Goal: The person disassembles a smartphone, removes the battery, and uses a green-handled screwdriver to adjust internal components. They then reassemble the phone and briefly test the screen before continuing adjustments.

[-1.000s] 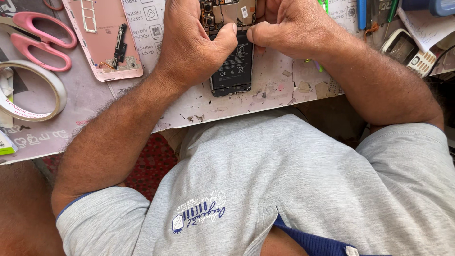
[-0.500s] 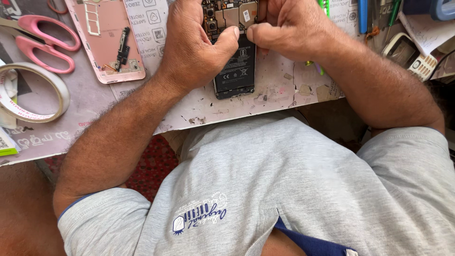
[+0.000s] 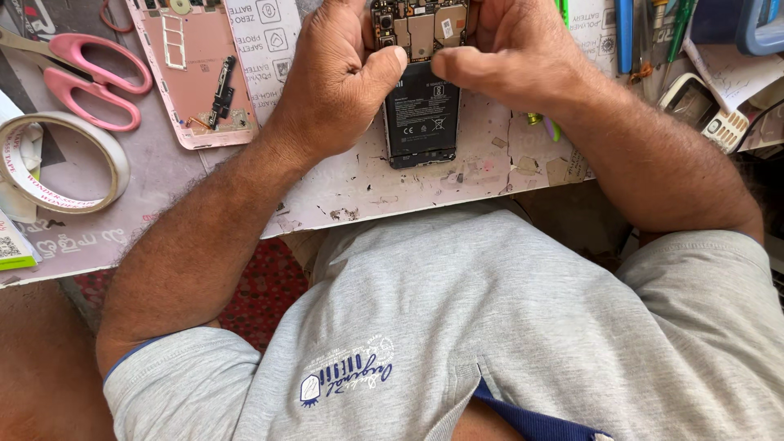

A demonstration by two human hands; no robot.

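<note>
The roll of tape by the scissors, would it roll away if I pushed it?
Probably not: the roll of tape lies flat on its side, so it would likely slide. Its hollow ring looks light. Stood on edge, it could roll.

Pink scissors [image 3: 90, 77], pink phone back cover [image 3: 196, 73], black battery [image 3: 420, 114] (grey shirt [image 3: 506, 327] below)

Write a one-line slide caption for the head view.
Both hands, left hand and right hand, grip an opened phone beside its pink back cover.
</note>
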